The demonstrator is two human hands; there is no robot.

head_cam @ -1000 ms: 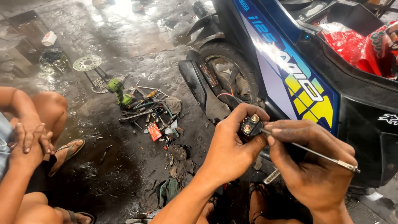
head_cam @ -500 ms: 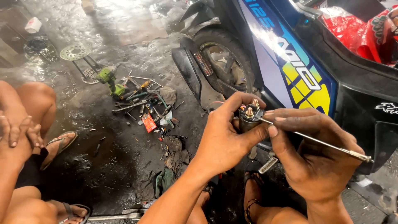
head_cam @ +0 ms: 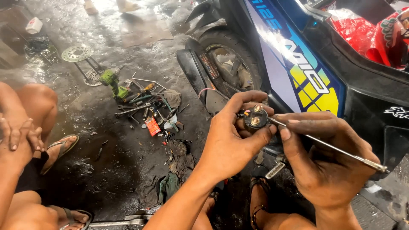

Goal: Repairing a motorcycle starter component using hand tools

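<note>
Both your hands have drifted slightly up and right since the earlier frame. Your left hand (head_cam: 230,140) pinches a small black part with two brass studs (head_cam: 255,117), fingertips wrapped closely around it. Your right hand (head_cam: 324,162) grips a thin metal rod (head_cam: 332,147), whose tip seems to touch the part at 3 o'clock. Scattered tools (head_cam: 145,106) lie at 9 o'clock on wet, oily concrete floor (head_cam: 128,38); the scooter (head_cam: 298,64) stands at 12.

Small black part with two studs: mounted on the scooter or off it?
Off: left hand holds the black part free of the scooter.
</note>
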